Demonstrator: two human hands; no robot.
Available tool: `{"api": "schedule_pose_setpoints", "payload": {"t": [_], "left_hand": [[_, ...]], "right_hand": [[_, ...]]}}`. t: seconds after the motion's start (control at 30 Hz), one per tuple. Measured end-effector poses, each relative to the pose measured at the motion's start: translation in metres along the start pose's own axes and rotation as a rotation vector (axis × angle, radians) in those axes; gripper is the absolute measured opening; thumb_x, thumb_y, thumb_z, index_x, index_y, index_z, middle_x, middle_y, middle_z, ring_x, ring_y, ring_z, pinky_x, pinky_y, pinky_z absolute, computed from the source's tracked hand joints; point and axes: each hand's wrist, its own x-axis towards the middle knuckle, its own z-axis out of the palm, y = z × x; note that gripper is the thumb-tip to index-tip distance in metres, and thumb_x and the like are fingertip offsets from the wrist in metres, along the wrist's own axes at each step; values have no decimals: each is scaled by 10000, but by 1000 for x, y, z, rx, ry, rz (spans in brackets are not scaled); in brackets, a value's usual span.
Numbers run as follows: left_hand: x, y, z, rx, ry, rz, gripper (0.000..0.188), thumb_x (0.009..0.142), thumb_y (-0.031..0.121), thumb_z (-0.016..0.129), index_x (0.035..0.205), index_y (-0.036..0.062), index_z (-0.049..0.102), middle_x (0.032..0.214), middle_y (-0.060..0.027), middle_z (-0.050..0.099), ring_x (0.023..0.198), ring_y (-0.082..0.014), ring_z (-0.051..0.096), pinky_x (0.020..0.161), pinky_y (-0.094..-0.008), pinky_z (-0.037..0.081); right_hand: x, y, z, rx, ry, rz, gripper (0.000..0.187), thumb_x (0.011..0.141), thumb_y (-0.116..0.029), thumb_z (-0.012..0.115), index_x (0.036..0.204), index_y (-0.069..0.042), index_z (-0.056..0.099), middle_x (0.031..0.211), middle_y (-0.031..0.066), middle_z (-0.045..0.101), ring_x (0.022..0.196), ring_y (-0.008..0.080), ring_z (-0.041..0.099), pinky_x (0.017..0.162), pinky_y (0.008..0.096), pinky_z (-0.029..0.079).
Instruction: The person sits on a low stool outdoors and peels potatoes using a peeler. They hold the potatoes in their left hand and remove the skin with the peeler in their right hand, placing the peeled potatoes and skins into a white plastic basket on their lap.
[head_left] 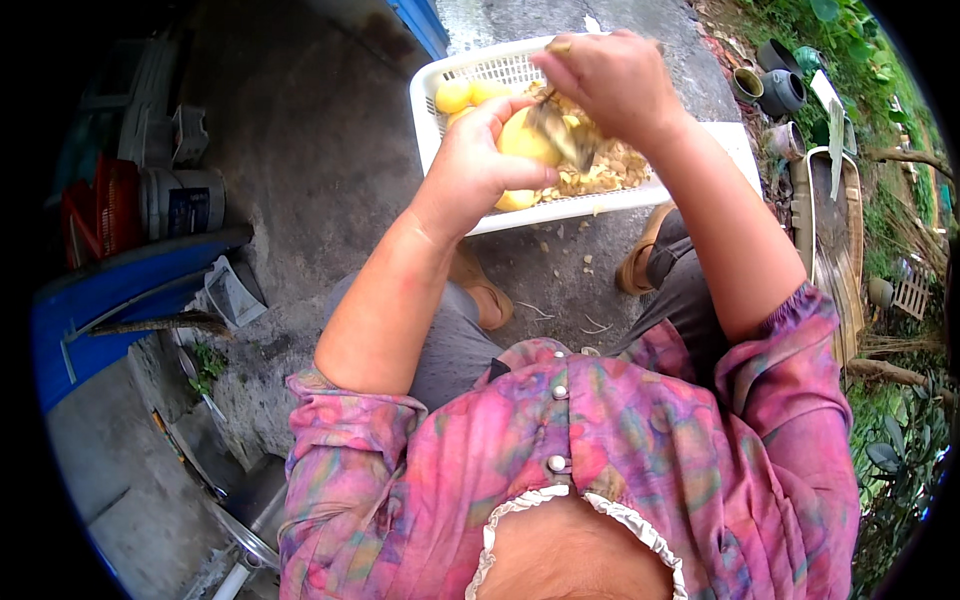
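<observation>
My left hand [467, 177] is closed round a peeled yellow potato [524, 140] above a white slotted plastic basket [425, 120]. My right hand [622, 82] grips a bladed peeling tool [572, 140]. The blade is smeared by motion, so its exact shape cannot be told, and it lies against or just in front of the potato's right side. Thin pale-yellow peelings [612, 172] fill the basket's right part. Other smooth yellow potatoes [453, 96] lie at its far left, and another yellow piece [517, 200] shows below my left hand.
The basket stands on a grey concrete floor [300, 150], just beyond my sandalled feet [640, 255]. A few scraps lie on the floor between them. At the left are a white bucket [185, 203] and red crates [105, 205]. Pots [782, 92] and a long trough [838, 230] line the right.
</observation>
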Motion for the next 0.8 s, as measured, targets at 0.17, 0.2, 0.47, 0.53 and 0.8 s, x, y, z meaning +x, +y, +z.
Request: {"api": "schedule_pose_setpoints", "payload": {"t": [0.17,0.2,0.47,0.53,0.8], "left_hand": [[-4,9,7,64,-16,17,608,660,19,713,1223,-58,496,1110,-101,609,978,-157,607,888,-290,487],[-2,5,3,42,-11,5,607,661,23,712,1222,-60,498,1110,-102,610,977,-158,608,887,-289,488],[-3,6,4,132,-33,20,620,638,-2,713,1222,-57,512,1089,-96,616,977,-156,610,868,-283,496],[-2,8,5,124,-39,53,636,628,-2,725,1225,-55,511,1094,-95,613,978,-155,607,871,-283,495],[-2,12,9,403,63,116,571,586,81,757,1119,-16,577,987,-74,633,889,-129,599,814,-280,490]], "right_hand": [[-7,36,14,-23,-55,242,319,909,-365,571,772,-86,641,655,122,619,633,329,625,564,405,492],[-3,26,9,67,-48,187,295,903,-344,583,769,-88,642,654,119,617,630,322,623,570,408,491],[-4,22,10,-45,-39,165,327,905,-371,572,715,-108,620,649,101,622,618,301,632,574,399,496],[-12,44,17,-86,-95,275,313,907,-372,566,777,-101,651,681,105,638,643,322,632,582,416,496],[1,0,-1,165,-40,-116,281,892,-330,592,738,-97,621,672,115,624,650,312,625,578,426,489]]}}
